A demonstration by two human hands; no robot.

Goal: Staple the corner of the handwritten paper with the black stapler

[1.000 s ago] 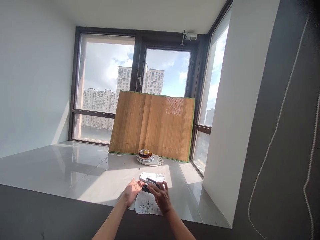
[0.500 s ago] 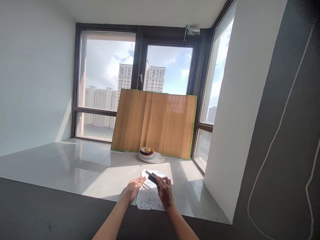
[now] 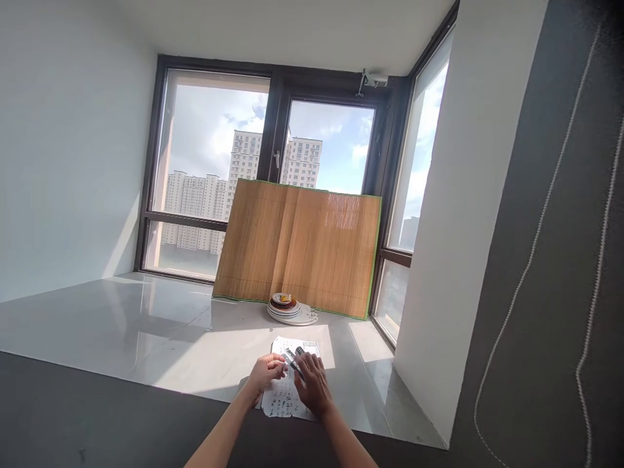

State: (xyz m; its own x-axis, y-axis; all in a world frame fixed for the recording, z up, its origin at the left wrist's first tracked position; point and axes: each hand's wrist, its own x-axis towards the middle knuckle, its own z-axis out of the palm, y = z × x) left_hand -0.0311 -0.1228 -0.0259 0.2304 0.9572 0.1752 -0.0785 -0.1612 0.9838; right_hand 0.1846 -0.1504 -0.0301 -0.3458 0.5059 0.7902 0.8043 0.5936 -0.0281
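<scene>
In my right hand [image 3: 313,382] is a small black and silver stapler [image 3: 294,359], held over a paper sheet [image 3: 280,391] covered in dark handwriting. The stapler looks spread apart, with a silver strip beside a black part. My fingers hide much of it. My left hand [image 3: 266,375] is closed, thumb and fingertips drawn together beside the stapler's left side. What sits in that pinch is too small to make out. The sheet lies near the front edge of the grey ledge [image 3: 214,364], its lower end reaching that edge.
Behind the sheet stands a stack of plates [image 3: 283,311] on a pale round board [image 3: 306,317]. A bamboo mat [image 3: 297,247] leans on the window. A white wall [image 3: 433,273] borders the ledge at right, with a beaded cord [image 3: 529,260] hanging beyond it.
My left hand has gone from an upturned palm with fingers extended to a pinch nearer the stapler. The stapler has turned in my right hand and now looks spread apart.
</scene>
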